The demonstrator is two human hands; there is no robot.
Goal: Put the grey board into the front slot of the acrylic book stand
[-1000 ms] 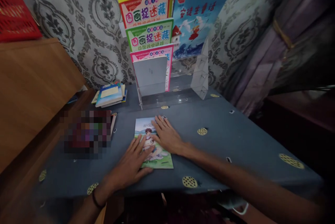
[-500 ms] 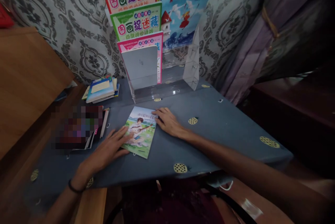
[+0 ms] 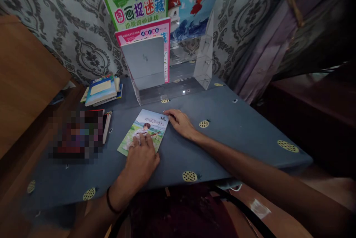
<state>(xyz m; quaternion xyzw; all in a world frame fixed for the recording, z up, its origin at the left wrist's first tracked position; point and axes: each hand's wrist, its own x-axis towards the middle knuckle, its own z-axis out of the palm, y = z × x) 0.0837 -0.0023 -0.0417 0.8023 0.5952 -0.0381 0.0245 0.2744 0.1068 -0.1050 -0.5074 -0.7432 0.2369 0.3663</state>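
A booklet (image 3: 152,128) with a guitar player drawn on its cover lies flat on the table, its top edge tilted to the right. My left hand (image 3: 141,156) rests across its lower part, fingers apart and a little bent on the cover, hiding the bottom edge. At the top right corner, my right hand (image 3: 180,123) lies palm down on the table. Its fingertips touch the corner, and the fingers are loosely stretched, not closed around the booklet.
Behind stands a clear acrylic book rack (image 3: 204,59) holding several picture books, including a green one (image 3: 139,4) and a blue one (image 3: 191,4). At left are a stack of books (image 3: 101,91) and a blurred pile (image 3: 80,134). A pineapple-print cloth (image 3: 236,145) covers the table.
My left hand has moved from the booklet's left edge onto its lower cover. The booklet has turned clockwise, its lower end swinging left. My right hand stays at the corner; the view has tilted down.
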